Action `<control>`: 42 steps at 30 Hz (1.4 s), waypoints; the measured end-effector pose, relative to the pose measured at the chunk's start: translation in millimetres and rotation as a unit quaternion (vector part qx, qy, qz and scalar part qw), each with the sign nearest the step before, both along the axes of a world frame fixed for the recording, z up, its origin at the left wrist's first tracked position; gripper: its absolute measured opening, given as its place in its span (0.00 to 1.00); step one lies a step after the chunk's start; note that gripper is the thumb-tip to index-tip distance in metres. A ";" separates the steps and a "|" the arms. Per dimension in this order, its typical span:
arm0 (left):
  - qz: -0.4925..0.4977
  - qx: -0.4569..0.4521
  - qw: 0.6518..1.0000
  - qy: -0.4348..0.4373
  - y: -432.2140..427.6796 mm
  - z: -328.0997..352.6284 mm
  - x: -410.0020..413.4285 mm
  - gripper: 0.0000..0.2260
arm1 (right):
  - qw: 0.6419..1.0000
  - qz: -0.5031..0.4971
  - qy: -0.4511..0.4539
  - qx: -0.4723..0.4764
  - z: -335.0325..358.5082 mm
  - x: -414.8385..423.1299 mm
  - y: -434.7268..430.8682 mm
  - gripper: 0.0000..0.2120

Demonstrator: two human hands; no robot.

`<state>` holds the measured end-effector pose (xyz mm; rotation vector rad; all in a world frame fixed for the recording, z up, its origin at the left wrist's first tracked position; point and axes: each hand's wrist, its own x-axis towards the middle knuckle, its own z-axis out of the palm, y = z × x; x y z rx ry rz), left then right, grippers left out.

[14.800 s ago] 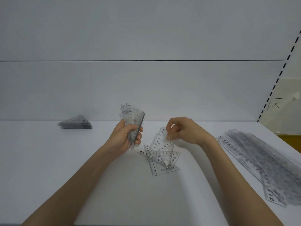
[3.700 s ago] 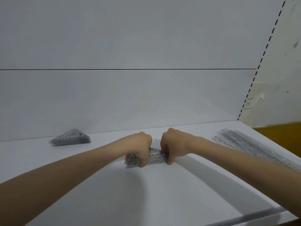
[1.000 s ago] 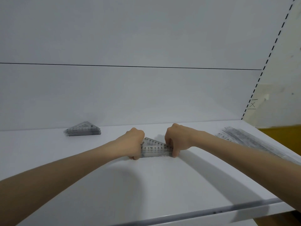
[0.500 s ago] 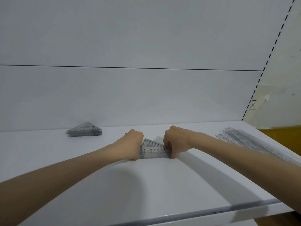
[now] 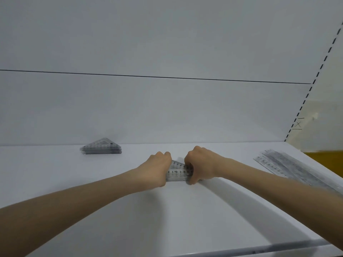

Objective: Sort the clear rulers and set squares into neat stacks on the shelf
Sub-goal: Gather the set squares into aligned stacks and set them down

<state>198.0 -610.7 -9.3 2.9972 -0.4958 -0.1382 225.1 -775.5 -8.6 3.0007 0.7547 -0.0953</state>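
Two hands grip one bundle: your left hand (image 5: 157,169) and right hand (image 5: 200,167) each curl tightly round an end of the set squares (image 5: 178,173), knuckles up, thumbs on the near side. The bundle sits at the middle of the shelf (image 5: 167,219), squeezed between your fists with its lower edge down on the surface. Its long edge runs left to right, square to you, and the printed scale faces you. Whether the pieces lie flat or are tipped up on that edge is hard to tell, as your hands hide both ends.

You seem to be tapping the edges flush, so this bundle looks almost ready to set down. What matters next is direction. The far stack (image 5: 101,147) of set squares lies back and to the left, well apart from your hands and nearer the left one, so the bundle would travel away from you and leftward. The rulers (image 5: 289,167) lie well apart to the right, their long axis slanting from far-left to near-right. Keep both ends pinched as you lift, since clear plastic sheets are likely to slide over each other.
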 end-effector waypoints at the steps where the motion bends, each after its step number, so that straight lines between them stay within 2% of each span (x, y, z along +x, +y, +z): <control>1: -0.001 -0.004 1.000 -0.001 0.6 -0.8 2.5 0.14 | 1.000 0.002 0.000 -0.004 0.2 1.7 0.9 0.14; 10: 0.037 -0.020 0.999 -0.005 32.3 1.8 34.2 0.17 | 1.000 0.026 0.003 -0.005 1.9 38.7 37.2 0.13; 20: 0.081 0.005 0.997 -0.008 69.9 5.7 84.8 0.19 | 0.999 0.045 0.009 0.005 7.6 92.2 81.7 0.12; 26: 0.077 0.020 0.997 -0.015 82.3 3.8 101.3 0.20 | 0.998 0.056 0.014 0.009 7.9 106.0 94.1 0.19; 32: 0.075 0.010 0.997 -0.011 85.6 4.6 112.5 0.20 | 0.998 0.058 0.019 0.005 10.6 114.3 97.3 0.20; 38: 0.066 0.027 0.997 -0.005 87.4 2.5 116.6 0.21 | 0.998 0.045 0.041 0.024 9.1 120.1 97.2 0.12; 42: 0.055 0.021 0.998 0.032 88.8 5.1 119.2 0.22 | 0.997 0.049 0.056 0.026 12.0 121.8 99.3 0.12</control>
